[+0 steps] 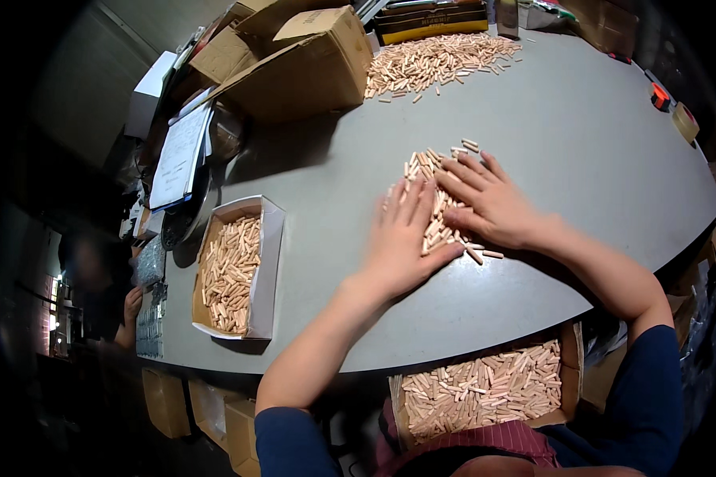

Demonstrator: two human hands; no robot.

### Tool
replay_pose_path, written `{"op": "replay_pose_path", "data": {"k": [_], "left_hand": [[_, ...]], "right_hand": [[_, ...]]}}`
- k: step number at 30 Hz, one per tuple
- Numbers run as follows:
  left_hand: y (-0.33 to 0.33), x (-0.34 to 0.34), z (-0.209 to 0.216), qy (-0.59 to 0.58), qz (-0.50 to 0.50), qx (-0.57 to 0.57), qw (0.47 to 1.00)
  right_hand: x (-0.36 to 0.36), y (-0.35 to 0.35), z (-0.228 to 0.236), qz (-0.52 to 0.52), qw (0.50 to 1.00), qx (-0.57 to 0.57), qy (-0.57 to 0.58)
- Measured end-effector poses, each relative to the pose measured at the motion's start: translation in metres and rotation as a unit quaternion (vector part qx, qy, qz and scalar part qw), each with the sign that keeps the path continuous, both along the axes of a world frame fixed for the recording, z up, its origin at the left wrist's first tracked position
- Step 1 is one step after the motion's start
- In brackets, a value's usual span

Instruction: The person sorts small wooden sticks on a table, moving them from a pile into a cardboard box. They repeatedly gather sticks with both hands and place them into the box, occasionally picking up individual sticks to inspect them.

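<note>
Small wooden dowels (441,226) lie in a loose pile on the grey table, under and between my two hands. My left hand (403,238) rests flat over the pile's left side, fingers stretched out and slightly blurred, thumb pointing right. From the right, my right hand (489,203) lies across the dowels with its fingers spread. Neither hand grips anything that I can see; dowels beneath the palms are hidden. At my lap, below the table edge, a cardboard box (569,370) holds many more dowels.
A white open box (269,270) of dowels stands to the left. At the back lie a large dowel heap (437,65) and a big cardboard carton (310,71). A clipboard (181,159) leans at left; a tape roll (684,122) sits at the right edge. Another person's hand (133,304) shows far left.
</note>
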State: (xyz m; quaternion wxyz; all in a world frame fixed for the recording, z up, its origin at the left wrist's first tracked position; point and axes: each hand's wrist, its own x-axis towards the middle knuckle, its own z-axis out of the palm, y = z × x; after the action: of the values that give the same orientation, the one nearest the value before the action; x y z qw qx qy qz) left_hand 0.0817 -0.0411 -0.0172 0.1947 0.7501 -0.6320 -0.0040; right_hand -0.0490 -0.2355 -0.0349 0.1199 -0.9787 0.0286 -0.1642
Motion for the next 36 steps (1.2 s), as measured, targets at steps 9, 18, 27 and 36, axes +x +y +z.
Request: {"op": "replay_pose_path", "data": {"k": [9,18,27,36], "left_hand": [[0.003,0.015,0.001,-0.042,-0.019,0.021,0.999],[0.007,-0.011,0.012,-0.094,-0.141,0.068,0.983],[0.01,-0.017,0.01,-0.091,-0.181,0.042,0.978],[0.011,-0.003,0.005,-0.078,-0.06,0.082,0.992]], "right_hand": [[0.008,-0.05,0.0,-0.021,0.984,0.173,-0.029],[0.012,-0.068,-0.005,-0.025,0.816,0.569,-0.099],[0.016,-0.077,-0.015,0.006,0.858,0.493,-0.145],[0.011,-0.064,-0.001,-0.014,0.903,0.406,-0.143]]}}
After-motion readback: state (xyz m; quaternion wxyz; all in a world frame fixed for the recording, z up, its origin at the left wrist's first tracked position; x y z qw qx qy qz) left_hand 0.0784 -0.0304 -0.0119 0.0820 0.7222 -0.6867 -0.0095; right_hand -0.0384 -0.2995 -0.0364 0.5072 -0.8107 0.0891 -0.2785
